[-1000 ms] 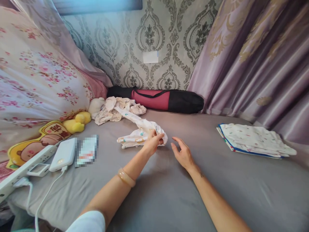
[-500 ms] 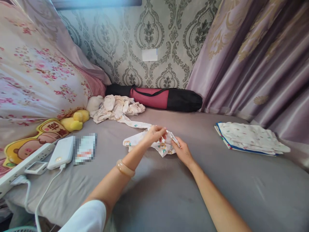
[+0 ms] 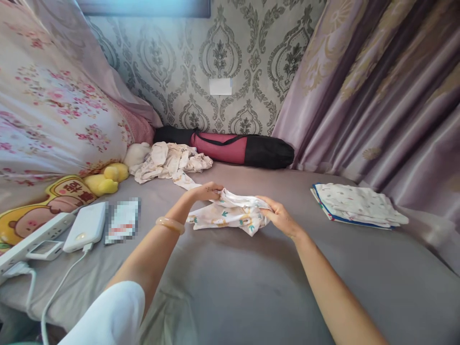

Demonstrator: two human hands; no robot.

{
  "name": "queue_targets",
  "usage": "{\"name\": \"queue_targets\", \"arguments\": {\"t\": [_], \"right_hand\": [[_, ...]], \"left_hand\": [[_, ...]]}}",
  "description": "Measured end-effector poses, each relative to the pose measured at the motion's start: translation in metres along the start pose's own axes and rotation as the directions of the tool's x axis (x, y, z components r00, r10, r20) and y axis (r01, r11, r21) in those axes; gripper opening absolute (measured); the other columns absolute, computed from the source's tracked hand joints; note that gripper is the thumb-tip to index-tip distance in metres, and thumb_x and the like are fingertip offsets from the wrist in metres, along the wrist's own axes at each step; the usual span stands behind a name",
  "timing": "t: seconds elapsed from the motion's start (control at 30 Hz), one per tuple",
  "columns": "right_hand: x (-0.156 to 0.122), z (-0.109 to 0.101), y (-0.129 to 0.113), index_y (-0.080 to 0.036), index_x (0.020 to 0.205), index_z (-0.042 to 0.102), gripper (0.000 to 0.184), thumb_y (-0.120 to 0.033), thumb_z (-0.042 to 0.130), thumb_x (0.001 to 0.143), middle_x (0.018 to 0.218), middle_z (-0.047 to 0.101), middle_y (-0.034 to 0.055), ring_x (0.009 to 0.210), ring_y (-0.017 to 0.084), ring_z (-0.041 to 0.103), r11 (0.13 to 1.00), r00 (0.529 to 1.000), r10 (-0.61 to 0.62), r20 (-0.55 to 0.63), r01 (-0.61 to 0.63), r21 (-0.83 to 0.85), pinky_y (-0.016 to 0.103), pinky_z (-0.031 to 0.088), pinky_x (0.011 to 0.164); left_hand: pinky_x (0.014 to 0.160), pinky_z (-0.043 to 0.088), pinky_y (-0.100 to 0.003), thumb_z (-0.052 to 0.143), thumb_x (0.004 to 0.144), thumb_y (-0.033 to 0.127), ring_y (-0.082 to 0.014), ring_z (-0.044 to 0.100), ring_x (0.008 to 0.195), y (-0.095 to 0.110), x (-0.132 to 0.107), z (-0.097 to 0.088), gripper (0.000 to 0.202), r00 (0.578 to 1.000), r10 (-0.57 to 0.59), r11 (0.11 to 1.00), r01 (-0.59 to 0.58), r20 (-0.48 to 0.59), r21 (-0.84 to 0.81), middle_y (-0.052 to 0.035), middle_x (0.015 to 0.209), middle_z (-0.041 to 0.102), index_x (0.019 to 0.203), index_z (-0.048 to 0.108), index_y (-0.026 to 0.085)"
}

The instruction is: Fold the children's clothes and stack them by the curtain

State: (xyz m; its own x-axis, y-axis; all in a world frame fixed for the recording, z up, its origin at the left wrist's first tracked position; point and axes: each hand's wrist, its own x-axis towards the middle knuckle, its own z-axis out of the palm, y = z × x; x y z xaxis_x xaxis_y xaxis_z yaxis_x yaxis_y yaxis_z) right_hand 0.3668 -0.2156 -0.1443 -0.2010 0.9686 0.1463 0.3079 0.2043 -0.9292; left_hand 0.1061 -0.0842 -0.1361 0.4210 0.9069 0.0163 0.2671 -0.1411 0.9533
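Observation:
A white garment (image 3: 230, 218) with a green and orange print, likely baby clothing, lies partly lifted above the grey bed sheet (image 3: 244, 287). My left hand (image 3: 208, 191) pinches its upper left edge, and my right hand (image 3: 280, 215) grips the right end, so the top edge stretches between them. One long piece of the garment trails behind my left wrist toward a crumpled heap of pale clothes (image 3: 168, 160). To the right lies a stack of folded clothes (image 3: 359, 203), white with a small print on top and a blue edge beneath.
Along the wall lies a red and black long bag (image 3: 223, 148). At the left are a power strip (image 3: 39, 239), a white power bank (image 3: 86, 227) with a cable, a blurred packet (image 3: 122, 220), a yellow plush toy (image 3: 108, 177) and a bear-shaped cushion (image 3: 46, 206). Curtains hang on the right.
My left hand has moved left, away from my right hand, and now holds the garment's edge. The garment's top edge is spread wider between both hands. The view has shifted slightly.

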Motion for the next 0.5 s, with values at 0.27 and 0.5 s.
{"name": "queue_targets", "arguments": {"t": [0.27,0.5], "right_hand": [[0.01,-0.06,-0.043,-0.018,0.103,0.067,0.036,-0.042,0.063,0.076,0.1,0.07,0.0043,0.09,0.02,0.063,0.96,0.97,-0.104,-0.222,0.04,-0.278,0.031,0.05,0.08],[0.029,-0.125,-0.083,-0.015,0.089,0.073,0.036,-0.046,0.055,0.082,0.074,0.065,-0.0018,0.067,0.014,0.055,0.818,0.948,-0.227,-0.224,0.061,-0.572,0.024,0.041,0.06]], "left_hand": [[0.04,0.028,-0.017,0.079,0.053,0.021,-0.0091,0.043,0.048,0.045,-0.005,-0.021,0.012,0.991,0.041,0.998,-0.035,0.13,-0.053,0.001,0.052,0.057,0.059,0.07,0.017],[0.038,0.025,-0.018,0.076,0.063,0.035,-0.0075,0.041,0.043,0.127,0.008,-0.027,0.024,0.962,0.271,0.96,-0.267,-0.034,0.086,-0.0009,0.055,0.058,0.074,0.074,0.013]]}}
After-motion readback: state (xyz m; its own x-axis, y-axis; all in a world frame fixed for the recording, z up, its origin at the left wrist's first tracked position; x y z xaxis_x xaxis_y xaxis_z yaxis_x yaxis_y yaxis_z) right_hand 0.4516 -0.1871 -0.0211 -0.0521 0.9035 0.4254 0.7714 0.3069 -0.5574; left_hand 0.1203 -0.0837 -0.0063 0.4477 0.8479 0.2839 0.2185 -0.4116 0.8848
